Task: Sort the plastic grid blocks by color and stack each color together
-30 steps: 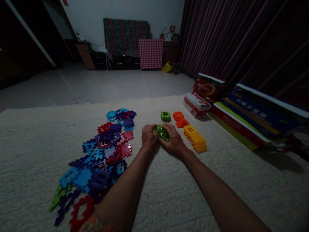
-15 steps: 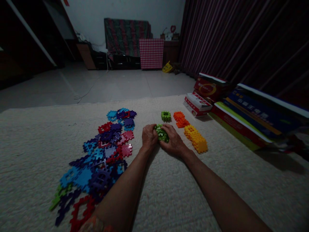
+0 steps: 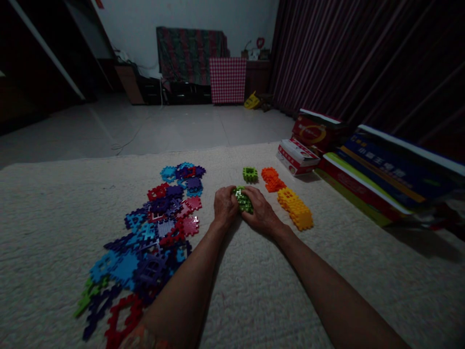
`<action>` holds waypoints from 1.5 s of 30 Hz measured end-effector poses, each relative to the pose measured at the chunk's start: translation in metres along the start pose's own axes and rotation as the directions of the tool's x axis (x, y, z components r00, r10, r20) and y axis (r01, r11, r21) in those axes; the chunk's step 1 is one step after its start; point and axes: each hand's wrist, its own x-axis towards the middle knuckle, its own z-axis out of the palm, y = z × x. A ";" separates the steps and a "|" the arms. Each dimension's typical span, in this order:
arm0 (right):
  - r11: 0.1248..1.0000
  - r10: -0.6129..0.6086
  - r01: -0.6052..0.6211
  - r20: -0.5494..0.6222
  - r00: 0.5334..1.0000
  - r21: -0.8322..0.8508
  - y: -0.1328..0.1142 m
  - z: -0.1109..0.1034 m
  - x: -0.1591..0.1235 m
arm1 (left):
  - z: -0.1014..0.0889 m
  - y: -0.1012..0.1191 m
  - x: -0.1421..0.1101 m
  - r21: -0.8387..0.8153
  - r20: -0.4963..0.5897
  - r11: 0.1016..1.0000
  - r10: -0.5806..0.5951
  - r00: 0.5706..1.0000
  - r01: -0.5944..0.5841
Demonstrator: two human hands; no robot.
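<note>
Between my hands is a small stack of green interlocking plastic tiles (image 3: 243,199), low over the pale mat. My left hand (image 3: 225,204) closes on its left side, and my right hand (image 3: 258,206) grips it from the right with the fingers over the top edge. The fingers hide parts of the stack. Just beyond it stands another green tile stack (image 3: 250,174). Orange tiles (image 3: 272,179) and a row of stacked yellow tiles (image 3: 295,208) lie to the right of my right hand.
A long loose heap of blue, purple, red and pink tiles (image 3: 156,232) spreads over the mat (image 3: 250,295) on the left. Several boxes stand at the right, among them a white and red carton (image 3: 298,157) and a blue box (image 3: 385,167). Tiled floor (image 3: 203,126) lies beyond.
The green stack has tilted slightly between my fingers, and its face catches the light differently. Both hands stay in nearly the same place.
</note>
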 end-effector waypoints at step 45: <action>0.994 -0.074 0.064 0.103 0.992 0.093 -0.026 0.011 0.011 | -0.019 -0.002 0.012 -0.176 -0.068 0.969 -0.189 0.980 0.175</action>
